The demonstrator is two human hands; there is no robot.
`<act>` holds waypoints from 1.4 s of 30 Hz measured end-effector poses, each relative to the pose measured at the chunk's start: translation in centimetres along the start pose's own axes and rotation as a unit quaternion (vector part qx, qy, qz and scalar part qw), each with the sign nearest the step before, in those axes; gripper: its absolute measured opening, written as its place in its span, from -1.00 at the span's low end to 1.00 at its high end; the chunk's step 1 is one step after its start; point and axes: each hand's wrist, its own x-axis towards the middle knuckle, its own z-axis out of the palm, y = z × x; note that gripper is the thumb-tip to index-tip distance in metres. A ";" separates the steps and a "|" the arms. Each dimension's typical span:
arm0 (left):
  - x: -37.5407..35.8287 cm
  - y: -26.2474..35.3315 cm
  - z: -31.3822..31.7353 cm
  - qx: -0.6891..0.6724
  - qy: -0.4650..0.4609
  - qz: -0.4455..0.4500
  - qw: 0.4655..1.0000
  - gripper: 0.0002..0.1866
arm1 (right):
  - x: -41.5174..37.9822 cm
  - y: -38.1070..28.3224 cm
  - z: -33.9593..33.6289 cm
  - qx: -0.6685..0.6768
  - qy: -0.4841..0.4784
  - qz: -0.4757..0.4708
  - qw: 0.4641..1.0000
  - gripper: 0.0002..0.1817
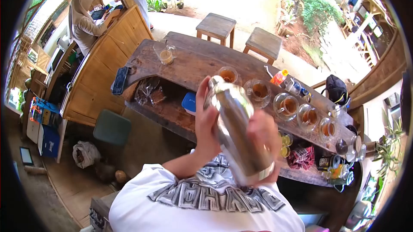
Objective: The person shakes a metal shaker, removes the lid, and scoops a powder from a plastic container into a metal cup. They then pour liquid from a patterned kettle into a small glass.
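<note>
A shiny metal shaker [236, 128] is held tilted in front of my chest, its narrow top toward the upper left. My left hand [207, 122] is wrapped round its upper left side. Round its lower right side is my right hand [266, 139], blurred by motion. Behind the shaker, a glass of brown drink [228, 75] stands on the wooden table [193, 62]. More glass cups on saucers, such as this cup of brown drink [286, 105], line the table to the right. A glass of light brown drink [166, 55] stands toward the table's left end.
A phone [120, 80] lies at the table's left edge. A blue container [189, 103] sits on the lower shelf, with yellowish glasses [285, 146] and jars to the right. Two stools [263, 42] stand beyond the table. A person [86, 23] is at a wooden counter [103, 60] on the left.
</note>
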 end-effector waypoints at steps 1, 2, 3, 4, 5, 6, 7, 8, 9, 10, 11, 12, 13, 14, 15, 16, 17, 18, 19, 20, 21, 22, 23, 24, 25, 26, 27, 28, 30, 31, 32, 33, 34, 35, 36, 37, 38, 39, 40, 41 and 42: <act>-0.7 -0.6 -0.3 -0.068 -0.058 0.029 0.996 -0.01 | -1.6 0.3 -3.3 -0.396 -0.137 0.140 0.897 -0.69; -1.0 -1.3 -0.6 -0.225 -0.184 0.053 0.955 0.06 | -5.4 4.2 -5.4 -0.378 -0.048 -0.158 0.911 -0.82; -1.0 0.1 1.1 -0.167 -0.177 0.073 0.967 0.14 | -5.4 4.3 -5.6 -0.379 -0.051 -0.154 0.911 -0.82; 0.0 0.5 0.3 -0.127 -0.182 0.012 0.975 0.09 | -4.9 4.1 -5.7 -0.299 -0.042 -0.175 0.937 -0.83; 1.4 0.5 -0.7 -0.089 -0.187 -0.048 0.977 0.05 | -4.0 3.9 -5.5 -0.216 -0.032 -0.197 0.956 -0.84; 2.1 -0.7 -1.2 -0.022 -0.077 -0.075 0.994 -0.03 | -2.9 3.5 -5.0 -0.130 -0.021 -0.217 0.967 -0.85; 1.9 -1.1 -1.1 0.042 -0.013 -0.058 0.997 -0.10 | -1.6 3.1 -4.1 -0.042 -0.010 -0.234 0.971 -0.85; 1.2 -1.4 -0.9 0.005 -0.012 -0.017 1.000 -0.08 | -0.3 2.9 -3.0 0.048 0.004 -0.249 0.967 -0.85; 0.5 -1.5 -0.5 -0.030 -0.016 0.028 0.999 -0.06 | 1.2 2.7 -1.4 0.140 0.020 -0.265 0.954 -0.84; 0.2 -1.5 0.1 -0.144 -0.151 0.075 0.975 -0.01 | 1.6 1.3 3.6 0.362 0.227 -0.356 0.831 -0.82; -0.7 -0.9 0.1 -0.188 -0.226 0.026 0.955 0.08 | 1.8 1.4 4.0 0.362 0.228 -0.353 0.832 -0.82; -0.4 -1.2 0.3 -0.208 -0.221 0.034 0.952 0.03 | 1.7 1.5 4.0 0.384 0.240 -0.339 0.825 -0.80; 0.4 -1.4 0.7 -0.229 -0.215 0.043 0.948 -0.02 | 1.5 1.6 4.0 0.405 0.250 -0.325 0.817 -0.75; 1.6 -1.3 0.0 -0.136 -0.130 -0.017 0.982 -0.09 | 1.6 1.6 4.0 0.430 0.260 -0.314 0.805 -0.71; 2.4 -1.2 -1.0 -0.039 -0.040 -0.077 0.996 -0.16 | 2.0 2.2 2.7 0.367 0.177 -0.264 0.874 -0.65; 1.7 -1.6 -1.1 -0.061 0.032 -0.087 0.994 -0.24 | 2.0 2.6 1.9 0.294 0.093 -0.207 0.928 -0.58; 1.5 -1.8 -1.2 -0.078 0.017 -0.028 0.996 -0.22 | 2.1 2.9 1.7 0.297 0.091 -0.206 0.928 -0.58; 0.7 -2.2 -0.6 -0.150 -0.059 0.025 0.987 -0.21 | 2.3 3.3 1.7 0.287 0.066 -0.230 0.927 -0.64; 0.1 -1.8 0.5 -0.220 -0.134 0.075 0.963 -0.21 | 2.4 3.9 1.8 0.275 0.044 -0.253 0.927 -0.69; 0.3 -0.7 1.5 -0.215 -0.182 0.101 0.954 -0.20 | 2.3 4.4 1.7 0.260 0.020 -0.273 0.926 -0.73; 1.1 -0.6 0.7 -0.218 -0.178 0.100 0.954 -0.20 | 1.9 4.9 1.5 0.243 -0.006 -0.292 0.925 -0.74; 2.5 -0.8 -0.9 -0.188 -0.131 0.013 0.973 -0.20 | 1.6 5.3 1.3 0.227 -0.033 -0.311 0.922 -0.74; 3.2 -1.3 -2.3 -0.154 -0.085 -0.074 0.982 -0.20 | 1.5 5.5 1.1 0.211 -0.058 -0.331 0.918 -0.71; 3.1 -2.1 -3.0 -0.112 0.030 -0.086 0.990 -0.22 | 2.0 3.3 0.0 0.209 -0.065 -0.200 0.955 -0.68; 2.6 -1.9 -2.0 -0.063 0.072 -0.057 0.994 -0.10 | 2.3 2.7 0.4 0.327 -0.065 -0.175 0.926 -0.61; 1.6 -1.0 -1.4 -0.087 -0.003 -0.021 0.996 -0.05 | 2.4 3.0 0.6 0.327 -0.064 -0.178 0.926 -0.61; 0.8 -0.5 -1.1 -0.111 -0.078 0.015 0.991 0.01 | 2.3 3.8 0.7 0.280 -0.075 -0.225 0.930 -0.60; 0.8 -1.3 -1.5 -0.189 -0.184 0.062 0.963 0.08 | 1.7 5.2 0.6 0.230 -0.088 -0.270 0.931 -0.59; 2.4 0.3 -1.3 -0.158 -0.185 0.017 0.970 -0.04 | 0.4 7.2 -0.1 0.124 -0.119 -0.353 0.920 -0.57; 3.3 0.5 -2.3 -0.117 -0.114 -0.045 0.986 -0.09 | 0.2 7.5 -0.1 0.072 -0.134 -0.396 0.906 -0.56; 3.8 0.0 -3.4 -0.075 0.005 -0.101 0.992 -0.19 | 1.0 3.2 0.6 0.001 -0.092 -0.237 0.967 -0.59; 3.3 0.3 -2.9 -0.023 0.075 -0.085 0.993 -0.18 | 1.1 -1.0 4.4 0.401 0.086 -0.063 0.910 -0.58; 2.3 0.3 -3.2 -0.044 0.036 -0.046 0.997 -0.14 | 1.4 -1.7 5.9 0.424 0.106 -0.096 0.894 -0.61; 1.7 0.7 -3.1 -0.064 -0.005 -0.006 0.998 -0.10 | 0.8 -0.7 5.7 0.362 0.074 -0.150 0.917 -0.63; 1.3 0.8 -2.7 -0.192 -0.121 0.046 0.973 -0.01 | 0.1 1.3 5.0 0.287 0.043 -0.205 0.935 -0.64; 1.1 1.4 -2.0 -0.258 -0.183 0.075 0.946 0.04 | -1.5 3.7 4.4 0.213 0.019 -0.267 0.940 -0.64; 1.9 2.3 -3.3 -0.206 -0.218 0.018 0.954 0.02 | -1.6 4.2 4.4 0.159 0.003 -0.309 0.938 -0.63; 3.3 3.0 -4.8 -0.153 -0.255 -0.038 0.954 -0.01 | -1.0 4.8 4.2 0.105 -0.012 -0.343 0.933 -0.60; 4.2 2.2 -5.5 -0.080 -0.099 -0.060 0.990 -0.05 | 0.2 4.1 4.6 0.065 -0.007 -0.359 0.931 -0.57; 4.1 3.2 -4.9 -0.013 -0.006 -0.095 0.995 -0.11 | 1.3 3.1 5.2 0.061 0.011 -0.345 0.936 -0.54; 3.7 3.2 -5.2 -0.010 -0.004 -0.066 0.998 -0.08 | 0.5 1.2 6.2 0.327 0.004 -0.202 0.923 -0.57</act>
